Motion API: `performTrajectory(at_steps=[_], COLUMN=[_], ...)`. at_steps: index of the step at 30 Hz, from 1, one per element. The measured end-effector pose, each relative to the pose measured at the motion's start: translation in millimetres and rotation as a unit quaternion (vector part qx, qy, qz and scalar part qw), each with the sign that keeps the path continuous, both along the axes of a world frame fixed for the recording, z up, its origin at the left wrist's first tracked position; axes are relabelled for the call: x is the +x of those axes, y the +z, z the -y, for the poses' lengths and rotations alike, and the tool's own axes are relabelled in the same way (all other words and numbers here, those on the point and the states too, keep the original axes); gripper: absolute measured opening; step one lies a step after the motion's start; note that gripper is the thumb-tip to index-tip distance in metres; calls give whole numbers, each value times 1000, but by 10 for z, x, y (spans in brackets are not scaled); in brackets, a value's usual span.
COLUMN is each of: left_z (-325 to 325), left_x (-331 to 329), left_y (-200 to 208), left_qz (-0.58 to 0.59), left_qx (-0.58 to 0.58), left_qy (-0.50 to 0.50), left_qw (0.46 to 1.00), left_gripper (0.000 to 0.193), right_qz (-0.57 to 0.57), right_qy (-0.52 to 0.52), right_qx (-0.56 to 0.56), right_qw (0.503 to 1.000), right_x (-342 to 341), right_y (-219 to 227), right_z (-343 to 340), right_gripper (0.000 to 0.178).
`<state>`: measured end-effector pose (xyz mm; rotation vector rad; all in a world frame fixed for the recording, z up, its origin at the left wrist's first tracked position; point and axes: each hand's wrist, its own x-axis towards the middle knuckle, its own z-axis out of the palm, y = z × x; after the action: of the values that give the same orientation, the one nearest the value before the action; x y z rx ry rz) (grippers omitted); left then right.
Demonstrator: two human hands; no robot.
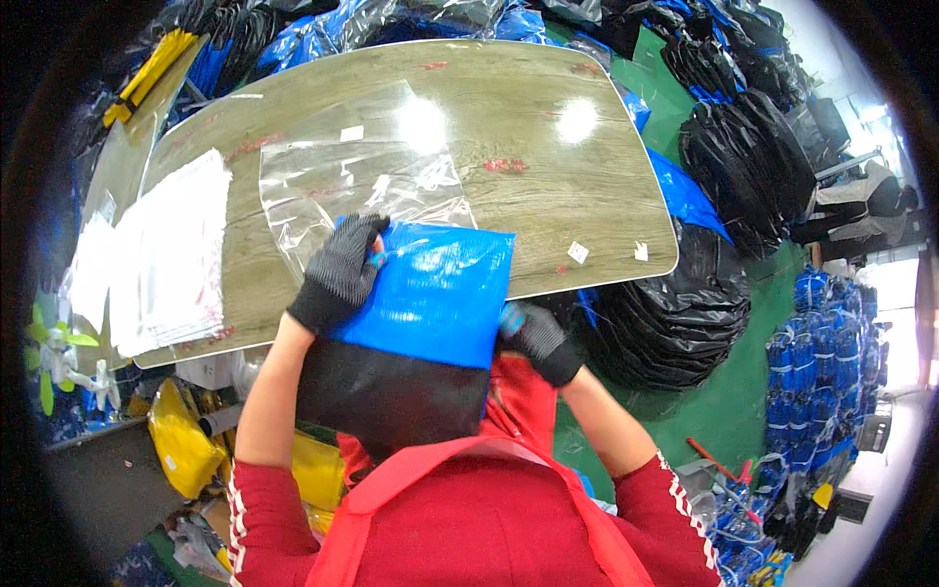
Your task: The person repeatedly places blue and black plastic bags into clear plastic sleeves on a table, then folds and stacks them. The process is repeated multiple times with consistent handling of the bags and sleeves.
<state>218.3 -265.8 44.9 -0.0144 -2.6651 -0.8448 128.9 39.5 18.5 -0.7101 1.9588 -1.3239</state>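
Observation:
A folded blue and black plastic sheet (430, 293) lies over the near edge of the table, its black part hanging toward my body. My left hand (342, 272), in a dark grey knit glove, grips the sheet's left upper edge with fingers curled over the blue face. At its right edge, my right hand (538, 340) in a matching glove is closed on the sheet, its fingertips partly hidden. Just beyond the left hand, a clear plastic bag (367, 176) with a small white label lies flat, partly under the sheet.
The wood-patterned table (548, 117) carries a stack of white sheets (171, 259) at its left end. Bundles of black and blue folded material (670, 328) sit on the green floor to the right. Yellow packages (183, 440) and a small fan (59, 352) are at lower left.

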Motion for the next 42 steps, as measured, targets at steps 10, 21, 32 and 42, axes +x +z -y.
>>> performTrajectory(at_steps=[10, 21, 32, 42], left_z=[-112, -85, 484, 111], left_x=[342, 484, 204, 577], left_y=[14, -112, -413, -191], left_qz=[33, 32, 172, 230], left_qx=[8, -117, 462, 543], left_qy=[20, 47, 218, 224], left_qw=[999, 992, 842, 776], left_gripper=[23, 37, 46, 43], right_qz=[239, 160, -275, -276], right_qy=[63, -175, -268, -132], right_qx=[-44, -169, 26, -84], right_qw=[968, 957, 923, 948], right_x=[-1252, -620, -133, 300], right_y=[-177, 2, -264, -245], right_z=[738, 204, 240, -141], right_gripper=[38, 27, 33, 24])
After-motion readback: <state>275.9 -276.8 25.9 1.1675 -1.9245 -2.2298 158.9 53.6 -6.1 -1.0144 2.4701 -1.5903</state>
